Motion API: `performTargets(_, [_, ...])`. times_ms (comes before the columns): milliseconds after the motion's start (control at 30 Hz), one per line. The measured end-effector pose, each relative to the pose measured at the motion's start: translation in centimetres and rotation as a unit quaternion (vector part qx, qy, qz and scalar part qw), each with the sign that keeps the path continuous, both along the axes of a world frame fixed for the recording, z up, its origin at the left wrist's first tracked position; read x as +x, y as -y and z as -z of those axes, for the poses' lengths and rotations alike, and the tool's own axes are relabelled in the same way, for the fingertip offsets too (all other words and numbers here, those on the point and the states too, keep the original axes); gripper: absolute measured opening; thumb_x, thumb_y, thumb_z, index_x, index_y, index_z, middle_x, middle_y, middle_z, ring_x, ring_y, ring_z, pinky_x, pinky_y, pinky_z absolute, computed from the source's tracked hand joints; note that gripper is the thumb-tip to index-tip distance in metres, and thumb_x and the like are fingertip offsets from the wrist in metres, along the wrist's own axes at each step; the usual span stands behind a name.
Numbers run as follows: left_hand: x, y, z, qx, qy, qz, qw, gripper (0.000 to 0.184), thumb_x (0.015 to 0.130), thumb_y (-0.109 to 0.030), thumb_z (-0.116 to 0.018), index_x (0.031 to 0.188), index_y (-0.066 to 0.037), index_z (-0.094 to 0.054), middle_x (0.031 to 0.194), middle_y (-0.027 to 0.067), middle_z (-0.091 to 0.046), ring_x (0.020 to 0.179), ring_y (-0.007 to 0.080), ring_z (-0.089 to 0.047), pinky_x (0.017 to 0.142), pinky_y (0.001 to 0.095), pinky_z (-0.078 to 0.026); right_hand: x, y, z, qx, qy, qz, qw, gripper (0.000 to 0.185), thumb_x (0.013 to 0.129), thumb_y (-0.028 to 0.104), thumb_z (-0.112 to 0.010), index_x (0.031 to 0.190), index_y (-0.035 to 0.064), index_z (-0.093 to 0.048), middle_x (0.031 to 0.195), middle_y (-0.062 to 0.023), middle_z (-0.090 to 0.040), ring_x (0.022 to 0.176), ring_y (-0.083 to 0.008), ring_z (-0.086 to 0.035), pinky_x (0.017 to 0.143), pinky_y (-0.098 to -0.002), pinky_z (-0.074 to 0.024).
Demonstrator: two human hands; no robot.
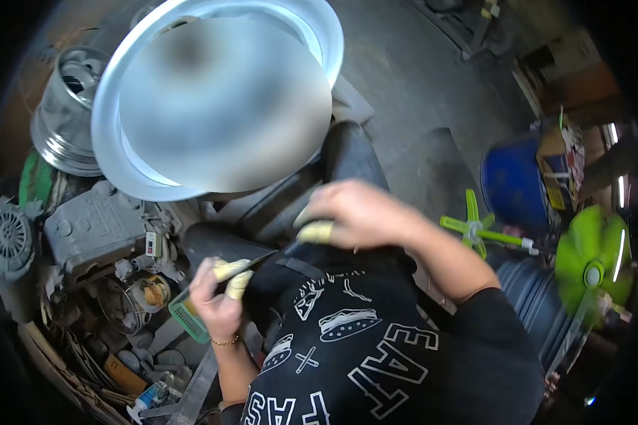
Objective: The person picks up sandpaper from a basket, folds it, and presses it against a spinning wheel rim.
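Observation:
My left hand (220, 297), with pale yellow wraps on its fingers, pinches a thin dark strip (258, 260) that slants up to the right in front of the black shirt. My right hand (347, 212) is to the right of the strip, its wrapped fingers curled together; what they hold is too blurred to make out. Above both hands, a large silver wheel rim (108, 127) stands tilted, with a smooth, shiny, blurred face inside its ring.
Another metal wheel (67, 142) lies at the upper left, above a dusty grey motor housing (96, 225). Bottles (151, 397) and scrap fill the lower left. At the right are a blue drum (514, 185), a green-bladed fan (592, 273) and a second green fan blade (473, 225).

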State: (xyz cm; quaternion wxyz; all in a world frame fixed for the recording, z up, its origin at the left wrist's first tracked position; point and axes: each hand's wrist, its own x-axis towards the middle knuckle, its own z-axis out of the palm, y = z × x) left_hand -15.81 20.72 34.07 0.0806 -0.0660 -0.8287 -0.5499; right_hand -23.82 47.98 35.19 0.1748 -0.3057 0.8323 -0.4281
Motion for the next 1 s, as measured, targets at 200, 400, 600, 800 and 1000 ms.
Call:
performTargets(200, [0.4,1.9,2.3,0.067,0.073,-0.036,0.994,0.013,0.083,0.006,-0.068,0.095,0.004,-0.064,0.091,0.0031,-0.058,0.082,0.0117,-0.052,0.075,0.0233,-0.043,2.4,-9.5,2.4,0.306,-0.028,0.106,0.946,0.026,0.079,0.024,-0.076,0.101,0.0098,-0.074,0.091,-0.0142,-0.066,0.091,-0.0346,-0.066,0.077,-0.045,-0.0535])
performTargets(400, [-0.6,-0.6,1.9,0.169,0.09,-0.082,0.978,0.008,0.087,0.004,-0.067,0.091,-0.001,-0.062,0.089,0.0006,-0.056,0.074,0.0069,-0.054,0.062,0.0194,-0.045,7.0,-10.6,9.3,0.256,-0.041,0.145,0.955,0.027,0.074,0.018,-0.079,0.1,0.0112,-0.074,0.117,-0.0141,-0.061,0.107,-0.0336,-0.061,0.091,-0.0438,-0.0503])
performTargets(600, [0.1,-1.1,2.1,0.172,0.107,-0.098,0.974,0.013,0.084,0.007,-0.069,0.096,0.002,-0.066,0.086,0.0017,-0.054,0.071,0.0072,-0.053,0.061,0.0202,-0.042,6.0,-11.0,9.3,0.189,0.048,0.192,0.962,0.021,0.077,0.018,-0.08,0.091,0.006,-0.071,0.096,-0.0123,-0.066,0.087,-0.0287,-0.066,0.077,-0.0391,-0.0515])
performTargets(800, [0.6,-0.5,2.5,0.146,0.116,-0.098,0.978,0.01,0.083,0.006,-0.07,0.089,0.001,-0.063,0.085,0.0017,-0.055,0.078,0.0093,-0.052,0.071,0.0219,-0.041,1.3,-13.2,13.0,0.209,0.149,0.291,0.922,0.03,0.082,0.03,-0.074,0.09,0.0013,-0.071,0.075,-0.0155,-0.071,0.07,-0.0266,-0.068,0.068,-0.041,-0.0508])
performTargets(1000, [1.4,-0.1,2.5,0.121,0.095,-0.103,0.983,0.01,0.083,0.005,-0.07,0.089,0.001,-0.063,0.085,0.0021,-0.055,0.078,0.0094,-0.052,0.071,0.0219,-0.04,-2.7,-22.3,14.5,0.367,0.132,0.344,0.854,0.03,0.078,0.026,-0.077,0.086,-0.002,-0.071,0.075,-0.0176,-0.072,0.071,-0.0273,-0.072,0.066,-0.0411,-0.0541])
